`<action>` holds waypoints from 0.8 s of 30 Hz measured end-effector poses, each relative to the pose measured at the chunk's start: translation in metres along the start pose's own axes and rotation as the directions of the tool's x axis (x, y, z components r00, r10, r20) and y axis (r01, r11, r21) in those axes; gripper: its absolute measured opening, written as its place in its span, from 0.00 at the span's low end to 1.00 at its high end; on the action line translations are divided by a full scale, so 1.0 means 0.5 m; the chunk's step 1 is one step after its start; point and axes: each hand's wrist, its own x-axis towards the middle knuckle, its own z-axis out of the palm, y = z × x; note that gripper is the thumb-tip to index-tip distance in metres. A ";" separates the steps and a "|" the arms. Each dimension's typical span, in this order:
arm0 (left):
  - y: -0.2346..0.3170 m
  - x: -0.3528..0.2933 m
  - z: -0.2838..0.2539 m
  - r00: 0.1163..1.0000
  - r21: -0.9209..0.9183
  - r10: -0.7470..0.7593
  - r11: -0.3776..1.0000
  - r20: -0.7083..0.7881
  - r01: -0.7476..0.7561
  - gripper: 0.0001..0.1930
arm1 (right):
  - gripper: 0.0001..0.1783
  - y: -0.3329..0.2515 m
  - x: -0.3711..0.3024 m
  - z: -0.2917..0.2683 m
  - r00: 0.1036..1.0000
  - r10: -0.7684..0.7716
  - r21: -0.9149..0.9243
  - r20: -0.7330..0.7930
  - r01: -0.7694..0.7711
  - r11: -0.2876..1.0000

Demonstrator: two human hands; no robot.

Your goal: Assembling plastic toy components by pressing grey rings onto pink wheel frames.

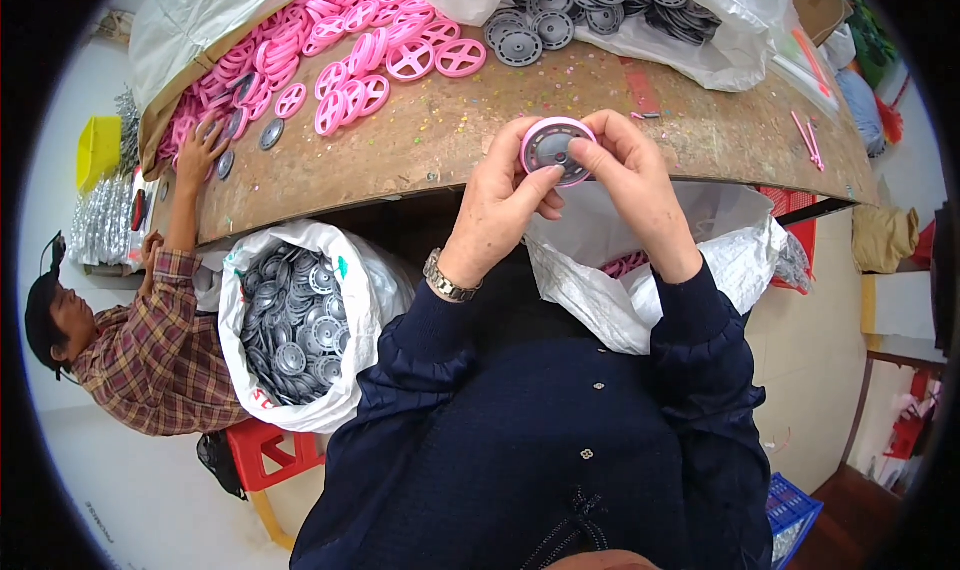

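Between both hands, just over the table's near edge, is a toy wheel (553, 146): a grey disc seated in a pink ring. My left hand (505, 190) grips its left side, thumb on the lower face and fingers behind. From the right, my right hand (632, 175) closes on the rim with its thumb pressed on the grey disc. Loose pink spoked rings (410, 60) are heaped at the far left of the table. Grey discs (520, 47) lie in a pile at the far middle, partly in a white sack.
A white sack (300, 415) full of grey discs stands left of me. Another white sack (600, 315) hangs open below my right arm. At left, a co-worker in a plaid shirt (150, 360) reaches onto the wooden table (430, 155). Thin pink sticks (808, 140) lie at right.
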 end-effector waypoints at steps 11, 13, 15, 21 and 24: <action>-0.001 -0.013 0.021 0.996 0.208 0.086 0.974 0.006 -0.085 0.19 | 0.05 0.007 -0.036 0.007 0.999 -0.026 0.100 -0.042 0.030 0.995; 0.008 -0.011 0.023 0.997 0.215 0.073 0.974 0.017 -0.075 0.20 | 0.05 0.013 -0.038 -0.004 0.999 -0.013 0.102 -0.031 0.017 0.995; 0.021 -0.003 0.021 0.995 0.321 0.017 0.946 0.102 -0.049 0.22 | 0.05 0.014 -0.041 -0.022 1.000 -0.001 0.103 -0.019 0.003 0.995; 0.014 0.078 -0.060 0.856 0.805 0.475 0.417 0.202 -0.421 0.19 | 0.10 0.002 -0.068 -0.127 0.991 0.106 -0.438 0.077 -0.062 0.897; 0.013 0.124 -0.116 0.825 0.933 0.546 0.197 0.150 -0.300 0.18 | 0.12 -0.027 -0.095 -0.154 0.958 0.272 -0.786 0.095 -0.095 0.611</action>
